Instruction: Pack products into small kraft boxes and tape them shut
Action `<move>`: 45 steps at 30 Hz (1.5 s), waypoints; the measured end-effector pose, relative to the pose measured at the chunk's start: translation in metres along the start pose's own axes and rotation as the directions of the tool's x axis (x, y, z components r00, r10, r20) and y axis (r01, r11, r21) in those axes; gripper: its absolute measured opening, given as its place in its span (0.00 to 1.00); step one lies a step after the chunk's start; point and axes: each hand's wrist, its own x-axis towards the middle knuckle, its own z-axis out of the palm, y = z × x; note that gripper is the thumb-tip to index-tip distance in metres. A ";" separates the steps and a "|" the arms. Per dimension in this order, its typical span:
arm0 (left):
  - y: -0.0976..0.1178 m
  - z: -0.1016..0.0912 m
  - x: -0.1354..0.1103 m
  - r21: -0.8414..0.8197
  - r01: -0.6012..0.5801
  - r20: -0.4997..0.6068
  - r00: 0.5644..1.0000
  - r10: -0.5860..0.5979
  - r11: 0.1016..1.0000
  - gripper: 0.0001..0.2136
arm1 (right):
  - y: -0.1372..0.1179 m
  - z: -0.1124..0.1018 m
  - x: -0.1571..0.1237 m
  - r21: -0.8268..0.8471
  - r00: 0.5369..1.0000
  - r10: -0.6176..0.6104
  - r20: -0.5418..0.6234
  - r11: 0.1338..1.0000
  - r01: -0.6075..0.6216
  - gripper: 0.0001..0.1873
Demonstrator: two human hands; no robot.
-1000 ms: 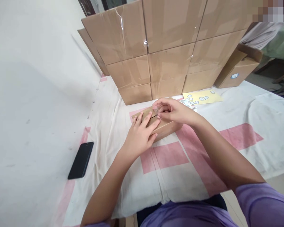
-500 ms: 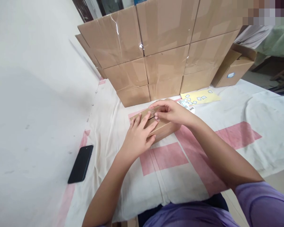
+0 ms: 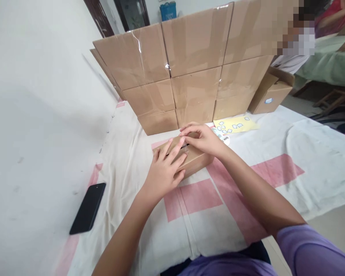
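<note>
Cardboard fills the head view: a small brown box (image 3: 196, 161) lies on the pink-and-white cloth (image 3: 278, 191) just left of the frame's centre. Its long axis runs nearly left to right, with the right end tipped slightly toward the top of the frame. My left hand (image 3: 162, 174) comes up from the lower left and rests flat on the lid, fingers spread wide across the near-left half. My right hand (image 3: 204, 140) comes in from the lower right and sits on the far-right half. Its fingers are curled and drawn narrow, the tips gathered where a dark slit shows between the flaps. I cannot tell whether they pinch anything. Both hands touch the box, and their fingertips nearly meet over that slit.

Behind the box, toward the top of the frame, taped cartons (image 3: 189, 65) stand stacked like a wall. A yellow sheet (image 3: 248, 124) with small stickers lies just right of them. A black phone (image 3: 87, 208) lies well apart at the lower left.
</note>
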 end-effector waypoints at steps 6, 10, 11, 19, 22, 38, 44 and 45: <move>-0.006 0.008 -0.001 -0.047 -0.008 0.012 1.000 0.008 0.999 0.21 | -0.001 0.002 -0.002 0.010 1.000 0.009 -0.004 1.000 -0.009 0.05; -0.004 0.010 0.001 -0.081 -0.007 -0.039 0.999 0.004 0.997 0.20 | -0.003 0.005 -0.004 -0.074 0.999 -0.037 -0.010 0.997 0.037 0.07; -0.003 0.010 0.002 -0.082 -0.004 -0.042 0.999 0.001 0.997 0.20 | -0.003 0.005 -0.004 -0.099 0.999 -0.047 -0.022 0.994 0.045 0.07; -0.002 0.009 -0.001 0.036 -0.028 -0.029 0.999 0.029 0.999 0.21 | -0.003 -0.002 0.004 0.036 0.998 0.026 0.050 0.999 -0.028 0.07; -0.003 0.011 -0.003 0.049 -0.039 -0.012 0.999 0.040 0.998 0.22 | -0.001 -0.006 0.011 0.044 0.990 0.109 0.092 0.993 -0.113 0.08; -0.001 0.010 -0.004 -0.058 -0.004 0.018 1.000 0.005 0.998 0.26 | 0.005 -0.013 0.029 -0.043 0.952 0.229 0.205 0.973 -0.225 0.11; -0.004 0.011 -0.004 -0.191 0.006 0.052 0.999 0.003 0.982 0.30 | 0.004 -0.010 0.032 0.004 0.907 0.375 0.193 0.924 -0.382 0.14; -0.004 0.011 -0.004 -0.203 0.011 0.054 0.999 0.000 0.979 0.30 | 0.003 -0.009 0.031 0.007 0.895 0.408 0.180 0.909 -0.416 0.15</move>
